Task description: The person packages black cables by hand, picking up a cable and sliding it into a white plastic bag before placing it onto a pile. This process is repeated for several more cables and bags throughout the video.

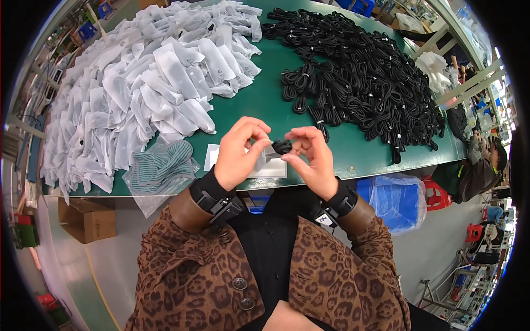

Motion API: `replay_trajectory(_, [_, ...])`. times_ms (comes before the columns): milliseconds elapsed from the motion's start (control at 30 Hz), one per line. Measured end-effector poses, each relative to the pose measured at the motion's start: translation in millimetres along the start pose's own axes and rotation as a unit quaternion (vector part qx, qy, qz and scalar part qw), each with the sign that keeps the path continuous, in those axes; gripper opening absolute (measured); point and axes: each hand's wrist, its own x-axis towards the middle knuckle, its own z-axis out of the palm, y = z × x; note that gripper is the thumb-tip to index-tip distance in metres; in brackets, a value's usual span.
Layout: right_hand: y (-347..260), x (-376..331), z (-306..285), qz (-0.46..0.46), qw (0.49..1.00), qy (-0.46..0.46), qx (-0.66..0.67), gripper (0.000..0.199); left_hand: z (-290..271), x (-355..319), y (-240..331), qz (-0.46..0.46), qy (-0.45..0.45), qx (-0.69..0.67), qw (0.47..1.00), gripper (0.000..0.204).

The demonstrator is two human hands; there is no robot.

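In front of my chest, both hands meet over the near edge of a green table (243, 113). My left hand (241, 151) pinches a translucent plastic bag (265, 156) at its mouth. My right hand (313, 157) has its fingers closed on a coiled black cable (282, 146), whose end sits at the bag's opening. How far the coil reaches into the bag is hidden by the fingers. Beneath the hands lies a flat white tray or sheet (270, 170), partly covered by them.
Filled white bags (160, 83) form a large heap on the left. Coiled black cables (364, 83) are piled on the right. A clear bag with striped green-grey cloth (163, 165) lies near the front edge. Below stand a lined blue bin (389, 201), a red stool (437, 193) and a cardboard box (88, 223).
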Motion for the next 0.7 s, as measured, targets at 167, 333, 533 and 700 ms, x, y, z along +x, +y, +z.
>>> replay_trajectory(167, [-10, 13, -9, -0.141, 0.972, -0.039, -0.184, 0.037, -15, 4, 0, -0.069, -0.020, -0.217, 0.973, 0.005])
replay_trajectory(333, [-18, 23, 2, -0.147, 0.950, -0.136, -0.238, 0.038, -16, 9, 1, -0.059, -0.044, -0.182, 0.981, 0.007])
replay_trajectory(533, [-23, 32, 14, -0.225, 0.933, -0.134, -0.246, 0.032, -16, 15, 7, -0.191, -0.031, -0.429, 0.883, 0.020])
replay_trajectory(700, [-18, 35, 6, -0.282, 0.877, -0.170, -0.350, 0.025, -12, 17, 0, -0.230, -0.064, -0.467, 0.851, 0.027])
